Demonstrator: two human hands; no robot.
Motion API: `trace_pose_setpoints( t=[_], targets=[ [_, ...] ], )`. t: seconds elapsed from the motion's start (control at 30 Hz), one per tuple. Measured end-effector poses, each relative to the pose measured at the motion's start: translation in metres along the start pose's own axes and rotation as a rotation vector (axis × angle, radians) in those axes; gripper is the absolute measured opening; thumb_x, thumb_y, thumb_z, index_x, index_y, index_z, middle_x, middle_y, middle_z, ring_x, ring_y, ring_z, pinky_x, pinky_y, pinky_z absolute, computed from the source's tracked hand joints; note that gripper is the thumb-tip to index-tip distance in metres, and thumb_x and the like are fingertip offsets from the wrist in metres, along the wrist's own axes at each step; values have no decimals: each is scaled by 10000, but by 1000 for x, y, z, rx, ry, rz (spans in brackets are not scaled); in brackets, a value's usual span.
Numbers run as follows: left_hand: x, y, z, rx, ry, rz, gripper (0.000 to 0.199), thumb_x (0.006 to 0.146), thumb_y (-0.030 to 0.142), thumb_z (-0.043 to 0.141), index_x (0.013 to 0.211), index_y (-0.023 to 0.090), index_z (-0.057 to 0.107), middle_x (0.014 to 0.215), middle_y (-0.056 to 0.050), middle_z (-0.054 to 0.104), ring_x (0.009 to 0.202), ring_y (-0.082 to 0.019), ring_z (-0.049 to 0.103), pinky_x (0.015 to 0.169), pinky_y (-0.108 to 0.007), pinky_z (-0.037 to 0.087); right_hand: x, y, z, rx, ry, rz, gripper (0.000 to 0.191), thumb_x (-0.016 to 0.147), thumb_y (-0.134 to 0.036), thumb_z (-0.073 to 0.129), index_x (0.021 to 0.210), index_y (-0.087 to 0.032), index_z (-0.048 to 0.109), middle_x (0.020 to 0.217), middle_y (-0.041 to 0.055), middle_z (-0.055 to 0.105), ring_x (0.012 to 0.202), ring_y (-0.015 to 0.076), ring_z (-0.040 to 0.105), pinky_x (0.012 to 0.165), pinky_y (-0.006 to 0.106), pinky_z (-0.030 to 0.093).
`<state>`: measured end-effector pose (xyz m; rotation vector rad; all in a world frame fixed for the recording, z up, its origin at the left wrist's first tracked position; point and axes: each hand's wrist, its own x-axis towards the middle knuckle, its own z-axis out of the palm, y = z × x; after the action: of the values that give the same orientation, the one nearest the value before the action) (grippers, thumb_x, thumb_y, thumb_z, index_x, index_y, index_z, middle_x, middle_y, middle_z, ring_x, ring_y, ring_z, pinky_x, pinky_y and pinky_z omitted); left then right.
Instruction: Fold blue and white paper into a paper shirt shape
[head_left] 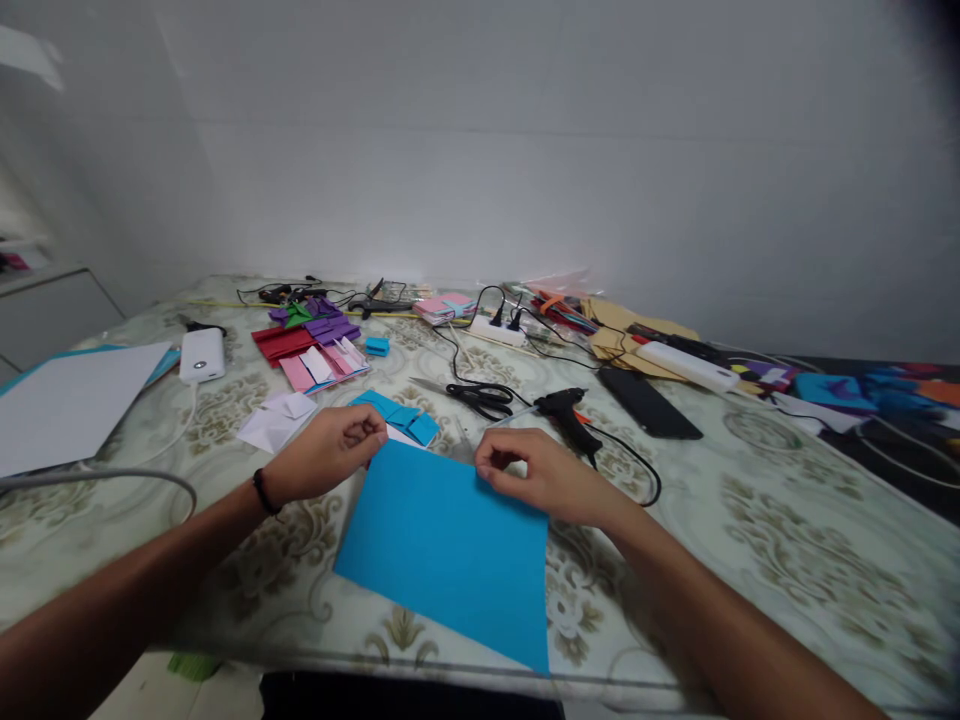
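Note:
A plain blue sheet of paper (450, 550) is held up at its far edge, its near edge tilting down toward the table's front. My left hand (330, 452) pinches its far left corner between thumb and fingers. Along the same edge, farther right, my right hand (544, 472) grips the paper with thumb and forefinger. Just beyond the sheet lie folded blue paper pieces (401, 415), and a white folded paper (277, 420) is left of them. Black-handled scissors (480, 398) and a black glue gun (570, 420) rest past my right hand.
Stacked white sheets (82, 400) and a white power bank (202, 355) lie at the left. Red, pink and purple folded papers (285, 345) sit farther back. A power strip (499, 330) with cables stands at the back, and a black phone (649, 402) lies to the right.

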<state>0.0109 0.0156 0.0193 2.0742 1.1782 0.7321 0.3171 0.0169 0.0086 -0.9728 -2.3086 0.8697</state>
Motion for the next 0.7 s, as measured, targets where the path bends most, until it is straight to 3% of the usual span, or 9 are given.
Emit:
trace_pose_setpoints(
  t=[0.7],
  targets=[
    [0, 0, 1, 5, 50, 8, 254, 946, 410, 573, 848, 181, 624, 676, 11, 641, 615, -145, 626, 596, -239, 495, 1, -1, -1, -10, 16, -6, 145, 900, -264, 596, 787, -194, 655, 809, 28, 690, 722, 163, 620, 697, 278, 487]
  ],
)
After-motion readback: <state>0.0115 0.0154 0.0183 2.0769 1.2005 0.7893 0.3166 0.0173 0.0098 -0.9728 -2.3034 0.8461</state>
